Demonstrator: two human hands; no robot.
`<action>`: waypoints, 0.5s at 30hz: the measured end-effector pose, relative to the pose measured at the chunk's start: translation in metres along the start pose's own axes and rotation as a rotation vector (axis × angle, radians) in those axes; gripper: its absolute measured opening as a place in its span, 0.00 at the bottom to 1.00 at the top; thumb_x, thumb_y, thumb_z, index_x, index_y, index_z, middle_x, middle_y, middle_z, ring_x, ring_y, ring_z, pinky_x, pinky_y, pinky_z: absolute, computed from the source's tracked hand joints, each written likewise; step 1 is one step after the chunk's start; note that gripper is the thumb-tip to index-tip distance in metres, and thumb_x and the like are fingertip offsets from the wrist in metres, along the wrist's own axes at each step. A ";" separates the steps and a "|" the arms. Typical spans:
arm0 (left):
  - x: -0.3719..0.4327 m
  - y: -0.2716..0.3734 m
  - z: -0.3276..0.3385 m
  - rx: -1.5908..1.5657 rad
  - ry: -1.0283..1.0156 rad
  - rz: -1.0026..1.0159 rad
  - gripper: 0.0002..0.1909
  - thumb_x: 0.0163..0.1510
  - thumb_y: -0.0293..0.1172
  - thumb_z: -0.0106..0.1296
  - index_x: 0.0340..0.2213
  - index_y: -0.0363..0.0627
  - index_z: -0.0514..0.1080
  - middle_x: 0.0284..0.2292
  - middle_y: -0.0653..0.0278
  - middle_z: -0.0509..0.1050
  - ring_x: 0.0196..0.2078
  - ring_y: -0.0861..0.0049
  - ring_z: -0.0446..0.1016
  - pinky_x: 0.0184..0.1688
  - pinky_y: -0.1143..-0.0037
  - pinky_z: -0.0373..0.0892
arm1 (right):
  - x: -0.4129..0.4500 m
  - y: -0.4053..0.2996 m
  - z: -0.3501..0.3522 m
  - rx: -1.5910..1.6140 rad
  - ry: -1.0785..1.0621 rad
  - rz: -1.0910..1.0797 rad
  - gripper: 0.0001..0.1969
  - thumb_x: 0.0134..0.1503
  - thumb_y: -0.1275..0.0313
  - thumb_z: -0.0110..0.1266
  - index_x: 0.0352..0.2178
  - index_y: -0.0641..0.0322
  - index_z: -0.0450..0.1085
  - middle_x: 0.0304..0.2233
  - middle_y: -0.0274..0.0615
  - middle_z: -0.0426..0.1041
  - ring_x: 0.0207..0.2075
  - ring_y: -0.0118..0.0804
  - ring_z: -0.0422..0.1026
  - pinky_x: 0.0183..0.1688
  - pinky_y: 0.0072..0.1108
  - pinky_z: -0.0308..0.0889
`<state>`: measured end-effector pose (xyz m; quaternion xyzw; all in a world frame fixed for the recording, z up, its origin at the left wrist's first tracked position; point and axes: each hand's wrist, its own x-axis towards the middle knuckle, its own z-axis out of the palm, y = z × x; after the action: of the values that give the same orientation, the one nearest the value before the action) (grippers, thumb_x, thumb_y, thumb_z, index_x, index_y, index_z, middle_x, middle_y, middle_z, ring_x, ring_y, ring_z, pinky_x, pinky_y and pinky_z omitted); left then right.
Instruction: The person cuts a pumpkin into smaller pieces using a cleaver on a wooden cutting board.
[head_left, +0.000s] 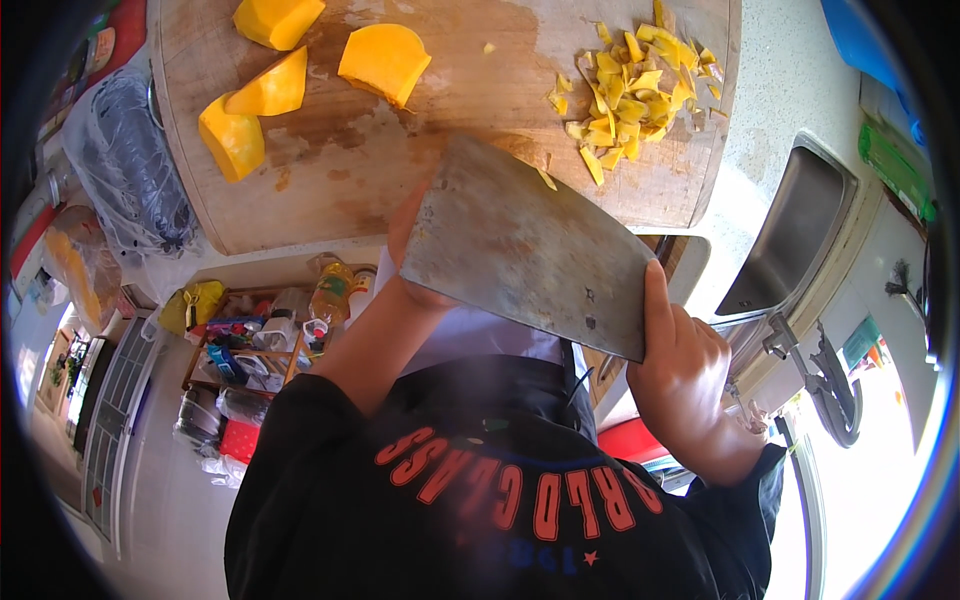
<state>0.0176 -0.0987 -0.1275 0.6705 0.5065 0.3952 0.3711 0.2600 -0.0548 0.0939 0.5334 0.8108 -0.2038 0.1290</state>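
Note:
My right hand (679, 367) grips the handle of a broad steel cleaver (525, 247), its index finger lying against the back corner of the blade. The blade slants up and left across my body, above the near part of a wooden cutting board (465, 90). Most of my left hand (406, 225) is behind the blade's far end; whether it holds anything is hidden. A thin strip of peel (547, 179) clings to the cleaver's upper edge. Several peeled pumpkin chunks (385, 64) rest on the board's left side. A heap of pumpkin peelings (637, 90) lies at the right.
A stainless steel sink (787, 232) with a tap (784, 341) is to the right of the board. Plastic bags (142, 157) crowd the left side of the counter. Below left stands a wooden shelf (289, 360) with bottles and packets.

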 end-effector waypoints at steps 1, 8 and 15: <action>0.006 0.006 -0.001 0.030 -0.035 0.020 0.21 0.58 0.32 0.58 0.47 0.27 0.71 0.40 0.52 0.79 0.38 0.65 0.81 0.42 0.70 0.76 | 0.001 0.000 -0.001 0.001 0.000 0.000 0.36 0.39 0.84 0.60 0.55 0.78 0.66 0.17 0.42 0.66 0.15 0.38 0.70 0.20 0.29 0.67; -0.012 -0.005 0.022 -0.444 0.210 0.072 0.23 0.56 0.33 0.59 0.51 0.37 0.72 0.43 0.53 0.80 0.44 0.60 0.80 0.47 0.64 0.76 | 0.014 -0.002 -0.008 -0.076 0.014 -0.088 0.28 0.43 0.82 0.54 0.49 0.82 0.70 0.17 0.33 0.62 0.12 0.25 0.62 0.15 0.19 0.61; 0.042 0.047 -0.010 0.430 0.342 0.304 0.12 0.47 0.26 0.62 0.36 0.42 0.81 0.39 0.57 0.81 0.41 0.58 0.81 0.48 0.61 0.75 | 0.024 -0.001 -0.010 0.010 -0.044 -0.006 0.34 0.37 0.84 0.56 0.52 0.75 0.69 0.17 0.42 0.67 0.15 0.41 0.69 0.20 0.30 0.66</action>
<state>0.0345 -0.0671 -0.0746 0.7255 0.5275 0.4369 0.0671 0.2497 -0.0309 0.0923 0.5268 0.8084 -0.2199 0.1434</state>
